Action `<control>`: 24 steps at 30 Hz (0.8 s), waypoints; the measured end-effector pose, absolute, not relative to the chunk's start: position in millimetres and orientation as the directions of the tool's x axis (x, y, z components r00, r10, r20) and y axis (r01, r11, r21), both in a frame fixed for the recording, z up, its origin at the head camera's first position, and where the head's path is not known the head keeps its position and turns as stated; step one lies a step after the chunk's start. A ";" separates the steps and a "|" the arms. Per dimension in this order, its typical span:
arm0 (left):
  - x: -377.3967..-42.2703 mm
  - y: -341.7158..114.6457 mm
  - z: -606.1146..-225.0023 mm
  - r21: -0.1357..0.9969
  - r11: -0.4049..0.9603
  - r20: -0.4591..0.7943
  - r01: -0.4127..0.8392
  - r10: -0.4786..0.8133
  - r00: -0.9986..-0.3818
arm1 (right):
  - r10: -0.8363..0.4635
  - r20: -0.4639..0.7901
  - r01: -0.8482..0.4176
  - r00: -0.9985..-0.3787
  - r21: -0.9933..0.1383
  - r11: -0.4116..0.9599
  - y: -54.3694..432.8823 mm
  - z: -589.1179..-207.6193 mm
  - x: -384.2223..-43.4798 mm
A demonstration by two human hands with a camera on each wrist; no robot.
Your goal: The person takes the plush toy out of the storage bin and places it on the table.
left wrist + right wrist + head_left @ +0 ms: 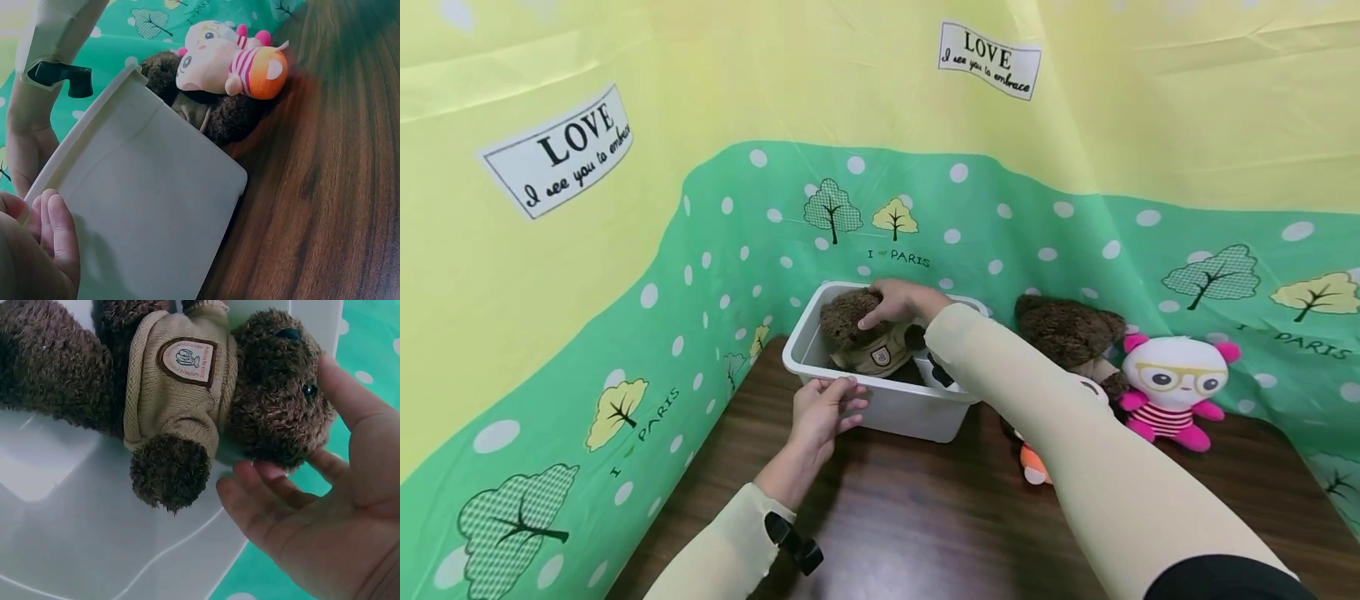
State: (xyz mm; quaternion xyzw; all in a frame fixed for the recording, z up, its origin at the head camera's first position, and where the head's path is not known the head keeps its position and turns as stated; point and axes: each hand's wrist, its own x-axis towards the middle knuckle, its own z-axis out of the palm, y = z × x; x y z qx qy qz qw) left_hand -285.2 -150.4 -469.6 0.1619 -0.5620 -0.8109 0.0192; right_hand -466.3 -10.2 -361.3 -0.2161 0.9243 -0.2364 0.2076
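A brown teddy bear [845,315] in a tan knitted top with a badge lies inside a white plastic bin [910,417]. My right hand [898,302] grips the bear's head, thumb on its face and fingers around the far side. The right wrist view shows this right hand [331,494] at the bear's head [281,394], its body stretched along the bin. At the near rim, my left hand [823,410] holds the bin's edge with the thumb, the other fingers loosely extended outside the wall. In the left wrist view, those fingers [59,231] lie beside the outer wall.
Right of the bin, a second brown teddy bear [1067,329] leans against the patterned cloth [1037,192]. Beside it sits a pink and white panda plush [1176,392] with yellow glasses. An orange-bottomed plush [265,72] lies in front, partly behind my right sleeve. Everything stands on a dark wooden table [910,508].
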 end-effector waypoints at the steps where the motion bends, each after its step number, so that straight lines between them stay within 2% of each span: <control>1: -284.8 -150.5 -469.2 0.918 -0.367 -0.241 -0.151 -0.213 -0.947 | -0.504 -0.281 -0.311 -0.817 -0.521 0.795 -10.4 -361.3 -466.4; 18: -283.5 -147.1 -468.1 0.912 -0.381 -0.249 -0.152 -0.218 -0.944 | -0.465 -0.236 -0.314 -0.853 -0.480 0.819 -10.5 -363.4 -460.9; 24: -281.9 -148.8 -468.7 0.911 -0.382 -0.251 -0.152 -0.225 -0.942 | -0.451 -0.193 -0.291 -0.872 -0.537 0.792 -13.9 -369.4 -455.0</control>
